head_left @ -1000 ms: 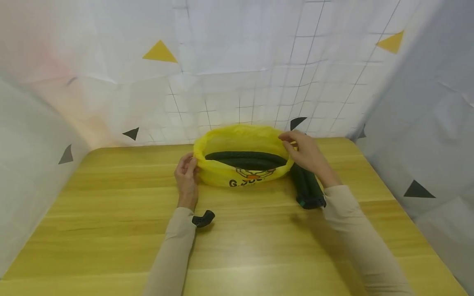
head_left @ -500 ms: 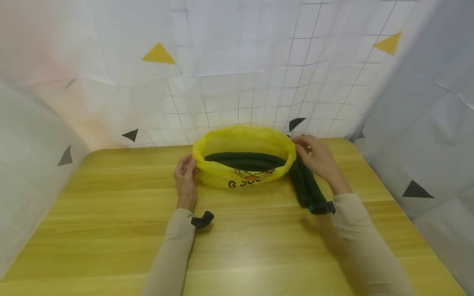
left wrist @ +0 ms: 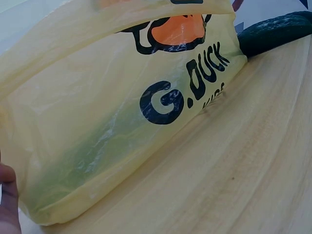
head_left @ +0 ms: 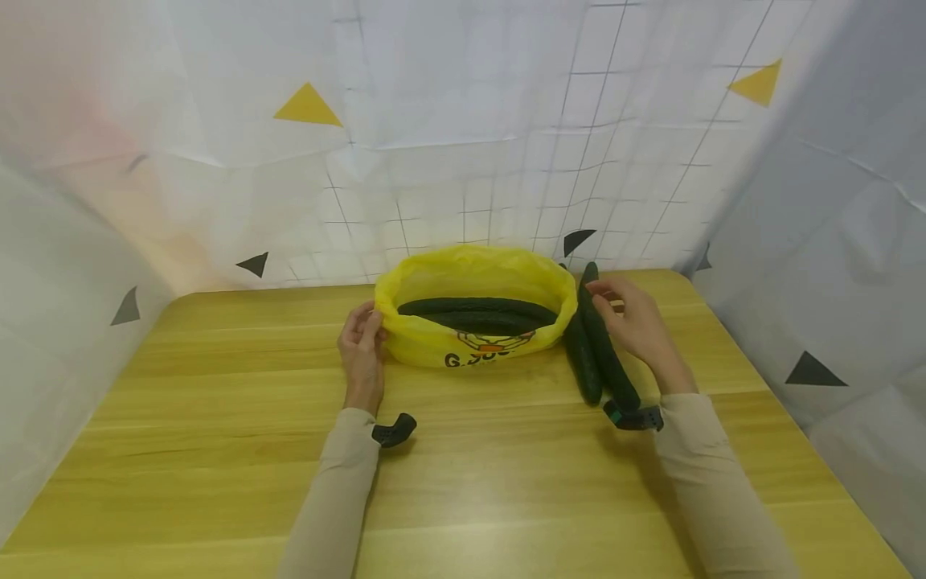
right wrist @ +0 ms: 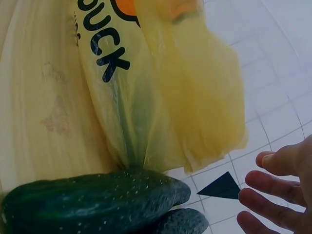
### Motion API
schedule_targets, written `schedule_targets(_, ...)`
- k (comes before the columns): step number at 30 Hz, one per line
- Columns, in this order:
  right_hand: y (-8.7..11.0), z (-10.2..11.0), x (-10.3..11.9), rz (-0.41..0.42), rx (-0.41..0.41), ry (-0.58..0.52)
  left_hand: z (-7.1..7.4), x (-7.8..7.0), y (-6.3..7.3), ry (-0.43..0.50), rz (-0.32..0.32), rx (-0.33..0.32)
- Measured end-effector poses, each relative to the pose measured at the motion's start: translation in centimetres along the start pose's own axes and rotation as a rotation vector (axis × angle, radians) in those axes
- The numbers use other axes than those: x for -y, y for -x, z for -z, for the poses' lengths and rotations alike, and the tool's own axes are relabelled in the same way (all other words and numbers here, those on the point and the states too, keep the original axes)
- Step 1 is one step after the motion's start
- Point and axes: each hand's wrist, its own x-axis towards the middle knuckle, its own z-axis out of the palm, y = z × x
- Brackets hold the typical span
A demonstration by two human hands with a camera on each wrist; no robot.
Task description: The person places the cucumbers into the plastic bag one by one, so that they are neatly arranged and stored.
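Observation:
A yellow plastic bag (head_left: 415, 344) with "G.DUCK" lettering lies with its mouth held wide. Inside it, dark green cucumbers (head_left: 481, 310) lie lengthwise, and their green shows through the film in the left wrist view. At the bag's left rim my left hand (head_left: 362, 350) pinches the edge between thumb and fingers. Against the right end of the bag lie two more cucumbers, one nearer the bag (head_left: 581, 362) and one farther right (head_left: 613, 366). My right hand (head_left: 640, 326) hovers over the outer cucumber, its fingers loosely bent, holding nothing; the right wrist view shows them spread.
The wooden table (head_left: 470, 482) ends at a white sheet backdrop (head_left: 448, 104) with grid lines and triangles, close behind the bag. White side panels (head_left: 868, 322) flank it. Black wrist devices (head_left: 394, 430) sit on both forearms.
My right hand has left the bag's right rim and moved right, over the loose cucumbers, which are now more exposed. The left hand and the bag stay in place.

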Motion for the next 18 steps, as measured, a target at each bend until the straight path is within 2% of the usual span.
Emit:
schedule_targets(5,0.5,0.1,-0.5,-0.023,0.003,-0.002,-0.1,0.0,0.0,-0.001,-0.006,0.003)
schedule_targets(12,1.2,0.3,-0.9,-0.114,0.022,0.013,-0.1,0.2,0.1,0.008,0.002,0.001)
schedule_targets(18,1.2,0.3,-1.5,-0.177,0.015,0.037,0.0,-0.1,0.1,-0.028,-0.002,-0.002)
